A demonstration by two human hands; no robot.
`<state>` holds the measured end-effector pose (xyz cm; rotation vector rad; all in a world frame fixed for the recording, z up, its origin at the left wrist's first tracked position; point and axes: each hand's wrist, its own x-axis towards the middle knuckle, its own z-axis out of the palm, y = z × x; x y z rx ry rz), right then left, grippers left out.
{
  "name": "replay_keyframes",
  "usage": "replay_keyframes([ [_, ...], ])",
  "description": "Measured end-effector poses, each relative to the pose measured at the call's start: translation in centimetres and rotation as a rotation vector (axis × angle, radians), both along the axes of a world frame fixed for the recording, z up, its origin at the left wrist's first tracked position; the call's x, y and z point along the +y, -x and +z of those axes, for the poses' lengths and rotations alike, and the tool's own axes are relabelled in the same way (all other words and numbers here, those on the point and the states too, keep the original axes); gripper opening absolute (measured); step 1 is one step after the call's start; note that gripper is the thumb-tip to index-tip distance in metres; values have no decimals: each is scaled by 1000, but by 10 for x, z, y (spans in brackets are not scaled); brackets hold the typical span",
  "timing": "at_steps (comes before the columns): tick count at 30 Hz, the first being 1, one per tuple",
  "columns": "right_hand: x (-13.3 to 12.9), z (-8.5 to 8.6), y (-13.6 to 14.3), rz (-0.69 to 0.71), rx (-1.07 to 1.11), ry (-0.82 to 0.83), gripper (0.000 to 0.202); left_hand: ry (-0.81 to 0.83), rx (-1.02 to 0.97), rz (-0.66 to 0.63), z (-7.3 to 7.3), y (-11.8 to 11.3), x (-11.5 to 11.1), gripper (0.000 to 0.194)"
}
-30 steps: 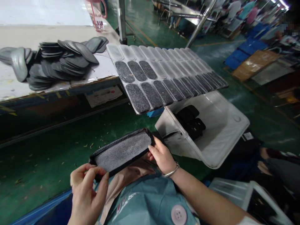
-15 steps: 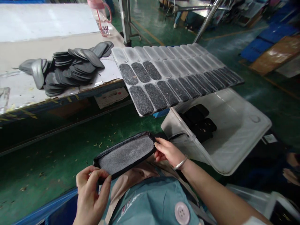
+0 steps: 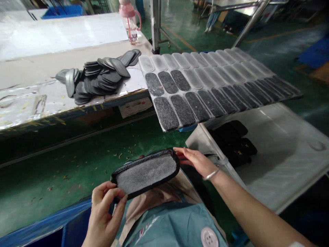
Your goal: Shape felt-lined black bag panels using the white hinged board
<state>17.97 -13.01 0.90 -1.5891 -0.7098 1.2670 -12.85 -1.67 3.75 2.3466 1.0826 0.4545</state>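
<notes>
Head view: left hand [image 3: 106, 211] clamps the black-rimmed case [image 3: 147, 174], long axis rising rightward to the right hand [image 3: 199, 163], fingers outstretched.

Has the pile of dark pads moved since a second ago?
No: the pile keeps its place on the table, judged against the metal post; the view shifted.

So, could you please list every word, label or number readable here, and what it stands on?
None can be read.
Pink-lidded bottle: dark print, too blurred.
Teal apron: white and red marks, too blurred.
Paper below the worktable's edge: faint marks, too blurred.
Black pieces in the white bin: gold marks, too small.
Grey pad in hand: no lettering visible.
</notes>
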Motion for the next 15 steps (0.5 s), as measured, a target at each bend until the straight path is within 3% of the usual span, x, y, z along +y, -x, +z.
replay_keyframes([
  [2,17,2,-10,22,78,23,52,3,23,-10,5,2,1,13],
  [6,47,9,-16,238,77,68,48,-28,138,-44,23,11,8,17],
  [9,57,10,-19,337,74,90,49,-77,89,-11,40,7,15,19],
  [12,59,7,-22,409,23,94,52,-100,8,-154,50,-21,24,20],
  [15,60,3,-26,487,-112,20,55,-127,-56,-353,45,-65,35,23],
])
